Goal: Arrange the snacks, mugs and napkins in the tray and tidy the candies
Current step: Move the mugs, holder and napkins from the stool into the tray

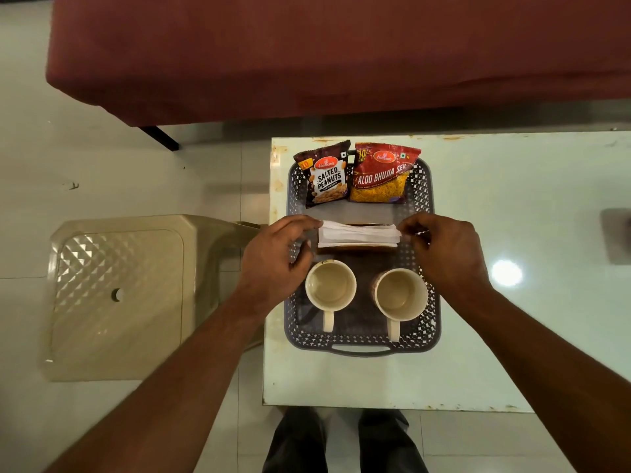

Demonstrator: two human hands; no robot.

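A dark perforated tray (432, 322) lies on a pale glass-topped table. At its far end lean a salted peanuts packet (326, 177) and a red aloo bhujia packet (384, 174). Two cream mugs stand at the near end, the left mug (330, 288) and the right mug (399, 295), handles toward me. Across the middle sits a stack of white napkins (358, 235) on a brown holder. My left hand (280, 257) pinches the stack's left end. The fingers of my right hand (444, 250) grip its right end. No candies are in view.
A beige plastic stool (119, 295) stands left of the table (512, 336). A maroon sofa (307, 56) runs across the far side. A grey object (618, 233) sits at the table's right edge. My legs show below the table's near edge.
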